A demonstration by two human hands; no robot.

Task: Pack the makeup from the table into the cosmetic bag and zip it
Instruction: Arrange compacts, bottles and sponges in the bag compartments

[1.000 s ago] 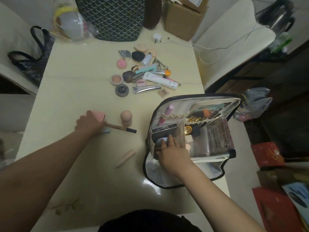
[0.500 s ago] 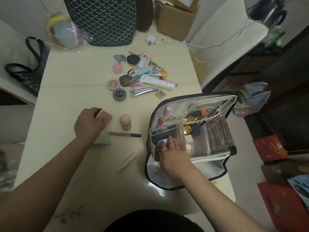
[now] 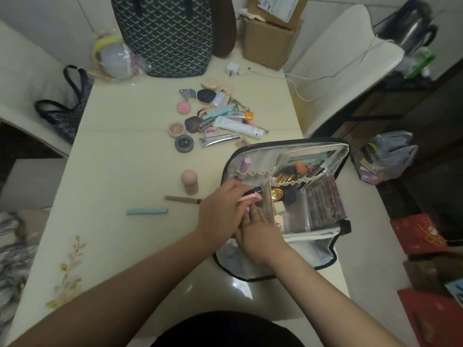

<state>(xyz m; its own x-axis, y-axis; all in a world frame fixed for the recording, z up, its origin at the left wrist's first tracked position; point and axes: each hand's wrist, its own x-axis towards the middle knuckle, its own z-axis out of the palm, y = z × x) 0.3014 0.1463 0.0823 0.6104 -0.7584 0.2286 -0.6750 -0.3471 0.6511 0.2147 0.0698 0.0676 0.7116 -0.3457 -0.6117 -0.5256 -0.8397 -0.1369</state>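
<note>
The open cosmetic bag lies at the table's right side, its lid folded back with brushes and a pink tube in the pockets. My left hand grips a flat pink case over the bag's left compartment. My right hand reaches into that same compartment with fingers straight, their tips hidden under the pink case. Loose on the table are a peach sponge, a brown pencil, a teal stick and a pile of makeup.
A patterned tote, a cardboard box and a white charger with cable stand at the table's far end. A white chair is at the right. A wrapped bundle lies far left.
My left hand lifted the pink case off the table and carried it right to the bag, above my right hand. The right hand stayed in the compartment.
</note>
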